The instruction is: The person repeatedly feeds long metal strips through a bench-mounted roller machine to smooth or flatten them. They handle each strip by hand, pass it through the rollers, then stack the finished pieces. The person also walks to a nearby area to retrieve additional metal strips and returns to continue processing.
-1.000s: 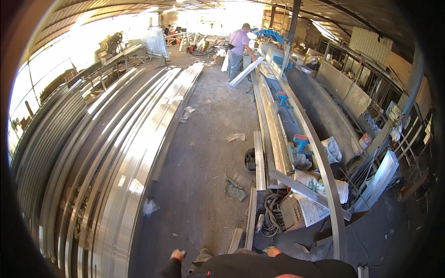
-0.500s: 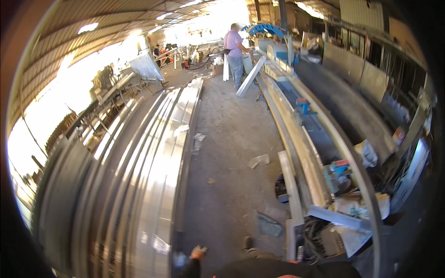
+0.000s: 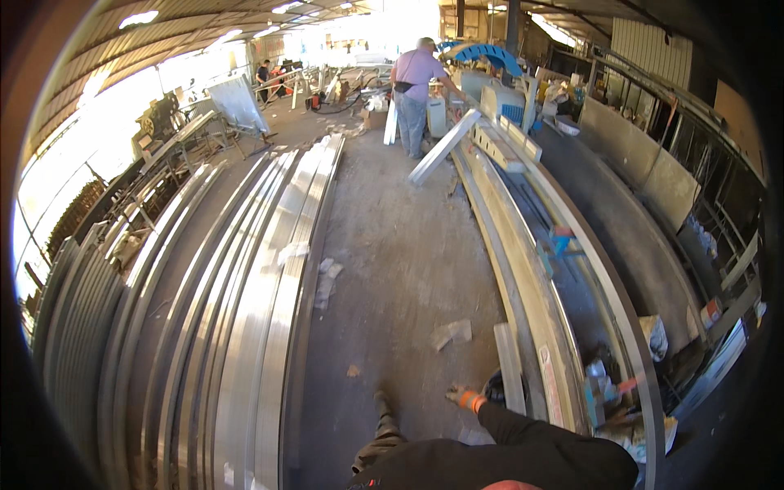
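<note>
My right hand (image 3: pixel 464 398), in a glove with an orange cuff, hangs low over the walkway floor and holds nothing. Its fingers look loosely apart. Nearest to it is a short pale metal profile (image 3: pixel 510 367) lying beside the long workbench (image 3: pixel 531 302). My left hand is out of the picture. My leg and boot (image 3: pixel 384 416) show below, over the concrete floor.
Long shiny metal profiles (image 3: pixel 278 302) lie in rows on the left. Paper scraps (image 3: pixel 452 333) litter the walkway (image 3: pixel 392 245). Ahead, a person in a purple shirt (image 3: pixel 418 69) stands by a machine with a blue arched guard (image 3: pixel 486 55) and a leaning white beam (image 3: pixel 445 147).
I have moved forward, so the person and the machine look nearer. My left hand has left the picture, and my right arm has swung into it.
</note>
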Tool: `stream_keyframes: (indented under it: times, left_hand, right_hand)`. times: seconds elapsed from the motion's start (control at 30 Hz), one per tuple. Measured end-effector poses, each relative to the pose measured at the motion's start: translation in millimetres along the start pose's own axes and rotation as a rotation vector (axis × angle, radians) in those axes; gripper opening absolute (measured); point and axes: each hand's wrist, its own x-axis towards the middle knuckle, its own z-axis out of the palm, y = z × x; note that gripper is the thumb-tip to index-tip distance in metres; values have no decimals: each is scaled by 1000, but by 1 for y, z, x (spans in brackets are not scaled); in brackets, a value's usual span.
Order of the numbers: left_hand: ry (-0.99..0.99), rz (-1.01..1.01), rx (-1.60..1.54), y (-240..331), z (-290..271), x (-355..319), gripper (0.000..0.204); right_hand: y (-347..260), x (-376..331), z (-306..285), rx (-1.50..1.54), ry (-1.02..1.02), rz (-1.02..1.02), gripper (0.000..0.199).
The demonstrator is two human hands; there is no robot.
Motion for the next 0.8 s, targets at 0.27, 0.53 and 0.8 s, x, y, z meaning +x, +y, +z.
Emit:
stream_keyframes:
  times: [0.27, 0.53, 0.8]
  left_hand:
    - [-9, 187, 423, 309, -216, 302, 53]
    - [202, 388, 14, 688, -363, 590, 41]
    - [-74, 269, 250, 914, -332, 650, 38]
  right_hand:
    - [13, 114, -97, -307, -83, 356, 62]
    - [-26, 310, -241, -54, -63, 517, 41]
    - [-107, 623, -478, -729, -89, -4, 39]
